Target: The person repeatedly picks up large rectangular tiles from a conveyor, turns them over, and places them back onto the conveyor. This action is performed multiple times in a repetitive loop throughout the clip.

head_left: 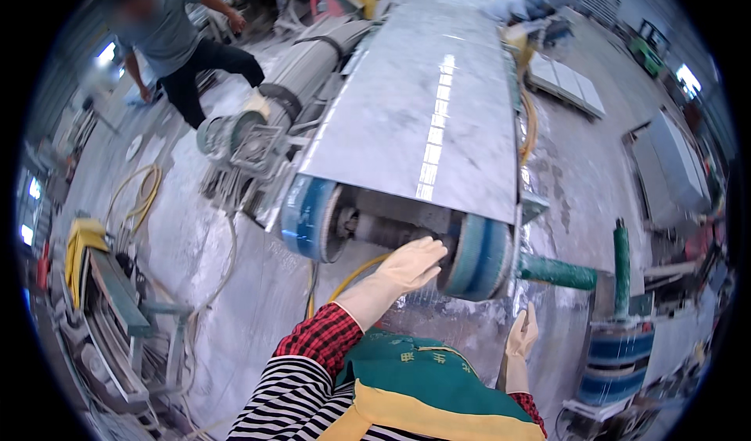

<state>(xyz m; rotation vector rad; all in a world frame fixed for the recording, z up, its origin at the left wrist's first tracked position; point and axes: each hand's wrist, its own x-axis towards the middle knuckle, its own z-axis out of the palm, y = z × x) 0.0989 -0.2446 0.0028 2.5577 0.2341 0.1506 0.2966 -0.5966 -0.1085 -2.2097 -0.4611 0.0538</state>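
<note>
A long polished grey-white stone slab (407,128) lies on a belt conveyor in front of me, reflecting a row of lights. Under its near end, a blue belt roller (311,220) on the left and another blue belt roller (479,257) on the right share a dark shaft (383,231). My left hand (411,267), in a cream rubber glove, reaches toward the right roller with fingers stretched out and nothing held. Whether it touches the roller I cannot tell. Lower right, my right hand (520,343), gloved alike, is raised with fingers extended and holds nothing visible.
A motor (231,136) sits along the conveyor's left side. One person (176,42) stands beyond it. At right are a green post (621,269), another blue-belted roller unit (616,363) and stacked slabs (567,81). A yellow hose (145,194) lies on the left floor.
</note>
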